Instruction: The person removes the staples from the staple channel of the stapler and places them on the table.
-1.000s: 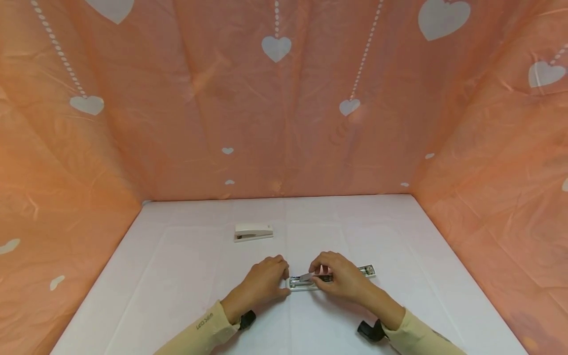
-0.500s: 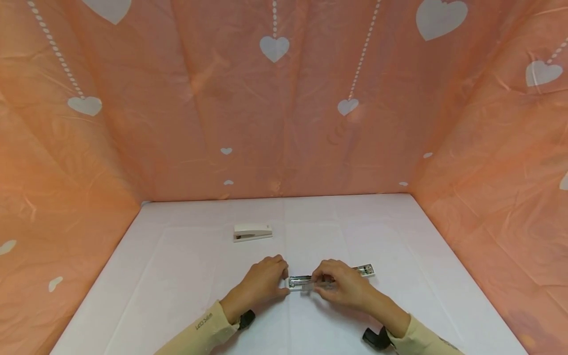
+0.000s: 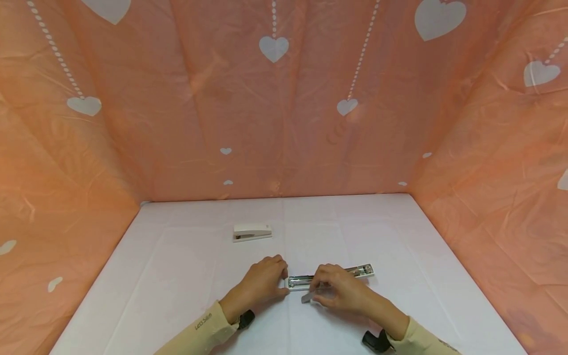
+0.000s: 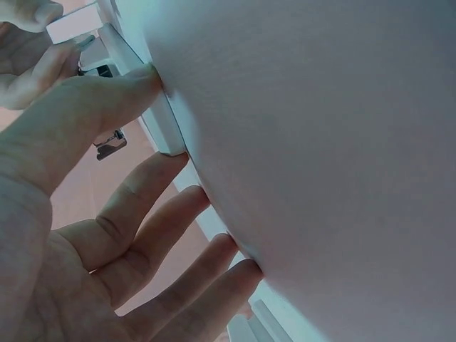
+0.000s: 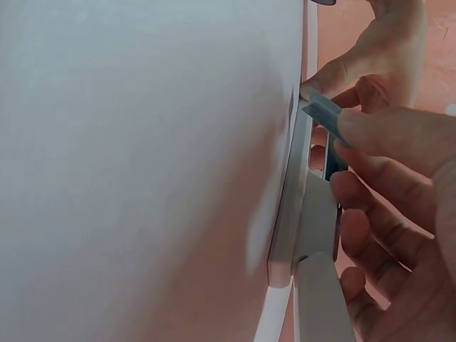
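Note:
An opened-out stapler (image 3: 301,281) lies lengthwise on the white table, its metal channel facing up. My left hand (image 3: 265,277) pinches its left end, the thumb on the near side and the forefinger round the end corner in the left wrist view. Over the stapler's middle, my right hand (image 3: 336,287) pinches a strip of staples (image 5: 325,114) between thumb and forefinger. The strip juts out to the left, just on the near side of the stapler in the head view. The stapler's middle is hidden behind the right hand; its hinged arm (image 3: 366,270) reaches out to the right.
Farther back and to the left rests a second, closed white stapler (image 3: 252,232). Orange curtain walls (image 3: 284,123) with pale hearts enclose the table (image 3: 199,261) at the back and both sides.
The right hand has drawn the staple strip from above the stapler's channel toward the near side. My left hand stays at the stapler's end.

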A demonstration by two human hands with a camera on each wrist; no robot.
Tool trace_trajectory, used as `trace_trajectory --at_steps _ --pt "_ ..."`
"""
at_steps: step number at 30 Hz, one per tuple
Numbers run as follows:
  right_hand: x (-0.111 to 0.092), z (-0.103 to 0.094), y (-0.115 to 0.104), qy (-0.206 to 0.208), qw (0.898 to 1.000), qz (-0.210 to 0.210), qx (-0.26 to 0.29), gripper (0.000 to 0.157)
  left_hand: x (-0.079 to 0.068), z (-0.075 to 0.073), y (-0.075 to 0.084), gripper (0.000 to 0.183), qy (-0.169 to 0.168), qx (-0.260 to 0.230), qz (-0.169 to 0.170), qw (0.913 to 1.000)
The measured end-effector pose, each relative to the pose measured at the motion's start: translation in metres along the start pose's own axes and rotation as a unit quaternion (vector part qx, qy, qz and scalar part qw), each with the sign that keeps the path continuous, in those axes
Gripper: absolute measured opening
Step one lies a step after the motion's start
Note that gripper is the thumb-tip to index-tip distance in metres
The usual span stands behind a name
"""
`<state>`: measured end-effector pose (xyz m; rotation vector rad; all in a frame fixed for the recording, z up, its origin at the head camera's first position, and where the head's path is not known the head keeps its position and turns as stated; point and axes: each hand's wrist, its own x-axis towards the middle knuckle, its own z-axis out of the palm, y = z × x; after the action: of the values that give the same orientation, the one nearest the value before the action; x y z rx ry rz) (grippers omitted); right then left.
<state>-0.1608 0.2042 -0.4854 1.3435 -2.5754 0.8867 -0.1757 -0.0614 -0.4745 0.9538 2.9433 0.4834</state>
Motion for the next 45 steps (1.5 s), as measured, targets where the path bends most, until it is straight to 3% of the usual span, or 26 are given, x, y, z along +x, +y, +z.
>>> trace_trajectory --at_steps 15,24,30,39,45 --pt "0.001 0.0 -0.002 -0.038 0.998 0.044 -0.026 0.016 -0.001 0.001 -0.001 0.035 0.006 -0.004 0.005 1.0" --pt "-0.001 -0.001 -0.005 -0.046 0.996 0.039 -0.058 0.017 -0.001 0.002 -0.002 0.035 0.008 0.0 0.002 1.0" --pt "-0.001 -0.002 -0.009 -0.066 0.993 0.059 -0.082 0.017 0.0 0.002 -0.002 0.035 0.004 -0.002 -0.003 1.0" --pt "0.0 -0.002 -0.012 -0.056 0.991 0.039 -0.116 0.019 0.0 0.004 -0.003 0.035 0.003 -0.002 -0.005 1.0" --pt "0.001 -0.002 -0.013 -0.069 0.989 0.058 -0.119 0.018 0.0 0.005 -0.003 0.036 0.004 0.003 -0.002 1.0"
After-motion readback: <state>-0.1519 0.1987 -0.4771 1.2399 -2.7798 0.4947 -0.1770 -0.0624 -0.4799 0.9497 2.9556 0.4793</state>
